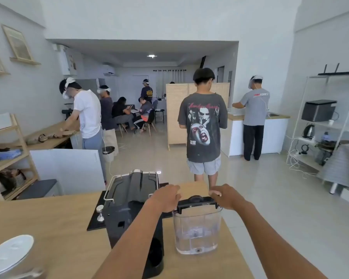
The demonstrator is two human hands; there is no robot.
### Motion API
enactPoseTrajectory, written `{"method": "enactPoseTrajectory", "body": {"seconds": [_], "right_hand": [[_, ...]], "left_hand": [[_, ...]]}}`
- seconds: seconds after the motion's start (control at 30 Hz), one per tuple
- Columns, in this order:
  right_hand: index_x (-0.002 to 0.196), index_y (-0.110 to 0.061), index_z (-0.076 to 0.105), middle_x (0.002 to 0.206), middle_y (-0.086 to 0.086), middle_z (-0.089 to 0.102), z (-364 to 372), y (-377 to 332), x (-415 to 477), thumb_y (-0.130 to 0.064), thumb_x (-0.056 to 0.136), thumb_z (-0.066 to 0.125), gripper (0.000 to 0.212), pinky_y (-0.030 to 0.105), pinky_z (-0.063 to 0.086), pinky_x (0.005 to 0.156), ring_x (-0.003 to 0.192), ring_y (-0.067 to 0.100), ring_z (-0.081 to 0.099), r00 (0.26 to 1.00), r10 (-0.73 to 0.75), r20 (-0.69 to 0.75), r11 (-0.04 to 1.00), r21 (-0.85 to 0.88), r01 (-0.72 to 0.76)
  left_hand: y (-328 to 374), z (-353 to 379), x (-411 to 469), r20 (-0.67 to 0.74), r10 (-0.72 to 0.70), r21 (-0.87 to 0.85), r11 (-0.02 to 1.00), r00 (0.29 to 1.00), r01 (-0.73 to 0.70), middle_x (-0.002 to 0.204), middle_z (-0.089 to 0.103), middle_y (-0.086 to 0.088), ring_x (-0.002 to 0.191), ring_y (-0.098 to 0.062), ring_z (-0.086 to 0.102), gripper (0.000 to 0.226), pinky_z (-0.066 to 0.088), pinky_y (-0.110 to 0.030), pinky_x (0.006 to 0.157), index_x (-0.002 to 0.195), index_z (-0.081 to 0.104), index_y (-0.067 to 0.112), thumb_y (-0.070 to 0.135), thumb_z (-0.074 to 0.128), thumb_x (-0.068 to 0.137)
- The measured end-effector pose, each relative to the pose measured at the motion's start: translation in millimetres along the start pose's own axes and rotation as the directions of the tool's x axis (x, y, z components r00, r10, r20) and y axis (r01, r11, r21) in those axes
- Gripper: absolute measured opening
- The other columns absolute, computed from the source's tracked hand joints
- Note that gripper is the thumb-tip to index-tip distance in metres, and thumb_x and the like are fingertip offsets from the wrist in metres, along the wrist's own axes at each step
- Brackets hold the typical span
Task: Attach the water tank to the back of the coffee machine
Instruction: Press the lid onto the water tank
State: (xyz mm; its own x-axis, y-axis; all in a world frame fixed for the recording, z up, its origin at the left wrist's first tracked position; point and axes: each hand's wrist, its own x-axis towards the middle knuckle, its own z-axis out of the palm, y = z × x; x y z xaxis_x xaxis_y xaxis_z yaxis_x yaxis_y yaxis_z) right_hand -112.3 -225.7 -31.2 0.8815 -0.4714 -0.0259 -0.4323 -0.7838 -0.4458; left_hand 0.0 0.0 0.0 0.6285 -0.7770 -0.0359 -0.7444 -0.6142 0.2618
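The clear water tank [196, 228] stands upright on the wooden counter [58, 222], at about five o'clock from the black coffee machine [132, 200] and just beside it — not mounted on it. A black lid [196, 203] with a round knob caps the tank, and a little water seems to sit in the bottom, though the plastic is hazy enough that I would not swear to it. Both bare hands are at the lid: the left hand [166, 198] grips its nine o'clock end with fingers curled down over the edge, and the right hand [225, 196] grips its three o'clock end the same way, fingers folded tight around the rim. The forearms reach in from the six o'clock side of the view. The machine rests on a black mat [98, 218], its rear face turned toward the wearer and its top ringed by a chrome rail [111, 187]. A metal tamper [100, 213] stands on the mat at the machine's nine o'clock. Down at seven o'clock, a round white lidded container [10, 256] sits blurred at the counter's near edge. Beyond the counter, at twelve o'clock, a person in a dark printed T-shirt [203, 127] stands with their back turned — others work at benches along the walls.
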Motion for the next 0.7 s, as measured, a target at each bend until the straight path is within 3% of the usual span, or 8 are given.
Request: {"method": "enactPoseTrajectory", "body": {"seconds": [0.1, 0.2, 0.33, 0.43, 0.57, 0.7], "right_hand": [[0.147, -0.023, 0.051, 0.147, 0.015, 0.052, 9.2, 14.2, 2.1, -0.045, 0.102, 0.045, 0.051, 0.042, 0.042, 0.110, 0.137, 0.035, 0.046, 0.999, 0.033, 0.011, 0.999, -0.016, -0.033], [0.149, -0.021, 0.048, 0.152, 0.017, 0.046, 14.0, 24.9, 6.7, -0.044, 0.103, 0.044, 0.052, 0.040, 0.041, 0.110, 0.139, 0.033, 0.045, 0.998, 0.055, 0.030, 0.998, 0.011, -0.055], [0.149, -0.020, 0.049, 0.149, 0.011, 0.052, 20.0, 31.6, 12.0, -0.042, 0.104, 0.042, 0.050, 0.037, 0.043, 0.102, 0.131, 0.028, 0.053, 0.998, 0.050, 0.041, 0.996, 0.066, -0.053], [0.140, -0.019, 0.056, 0.126, 0.011, 0.067, 25.5, 33.5, 15.0, -0.044, 0.103, 0.042, 0.047, 0.032, 0.045, 0.083, 0.104, 0.024, 0.062, 0.998, 0.029, 0.054, 0.992, 0.119, -0.035], [0.147, -0.015, 0.050, 0.131, 0.012, 0.066, 29.1, 32.2, 17.6, -0.043, 0.102, 0.045, 0.054, 0.030, 0.044, 0.091, 0.112, 0.026, 0.062, 0.998, 0.015, 0.055, 0.977, 0.211, -0.026], [0.144, -0.009, 0.053, 0.131, 0.012, 0.066, 32.4, 31.1, 15.5, -0.039, 0.101, 0.052, 0.053, 0.031, 0.043, 0.098, 0.121, 0.028, 0.062, 1.000, -0.007, 0.015, 0.962, 0.272, 0.002]], "left_hand": [[3.6, 16.5, 10.3, 0.062, -0.070, -0.024, 0.997, 0.996, 0.071, 0.147, 0.050, -0.017, 0.133, -0.034, 0.049, 0.048, 0.042, -0.046, 0.109, 0.146, 0.043, 0.005, 0.030, 0.034, 0.106], [2.4, 31.1, 21.6, 0.107, -0.143, -0.081, 0.985, 0.984, 0.152, 0.126, 0.062, -0.020, 0.107, -0.033, 0.061, 0.043, 0.050, -0.045, 0.094, 0.129, 0.052, 0.004, 0.035, 0.034, 0.106], [4.4, 42.1, 30.5, 0.147, -0.223, -0.126, 0.962, 0.964, 0.242, 0.101, 0.062, -0.012, 0.084, -0.024, 0.055, 0.044, 0.045, -0.036, 0.076, 0.124, 0.053, 0.001, 0.037, 0.033, 0.106], [7.6, 45.1, 37.3, 0.161, -0.259, -0.164, 0.945, 0.953, 0.284, 0.101, 0.057, -0.009, 0.089, -0.024, 0.055, 0.047, 0.044, -0.033, 0.078, 0.130, 0.051, 0.000, 0.038, 0.035, 0.106], [7.3, 43.8, 43.0, 0.136, -0.297, -0.284, 0.902, 0.945, 0.324, 0.125, 0.058, -0.017, 0.120, -0.031, 0.057, 0.054, 0.045, -0.034, 0.093, 0.138, 0.046, -0.003, 0.038, 0.043, 0.104], [6.9, 46.4, 43.6, 0.081, -0.353, -0.457, 0.818, 0.932, 0.350, 0.147, 0.049, -0.015, 0.133, -0.029, 0.050, 0.061, 0.040, -0.025, 0.101, 0.148, 0.039, 0.001, 0.029, 0.060, 0.098]]}}
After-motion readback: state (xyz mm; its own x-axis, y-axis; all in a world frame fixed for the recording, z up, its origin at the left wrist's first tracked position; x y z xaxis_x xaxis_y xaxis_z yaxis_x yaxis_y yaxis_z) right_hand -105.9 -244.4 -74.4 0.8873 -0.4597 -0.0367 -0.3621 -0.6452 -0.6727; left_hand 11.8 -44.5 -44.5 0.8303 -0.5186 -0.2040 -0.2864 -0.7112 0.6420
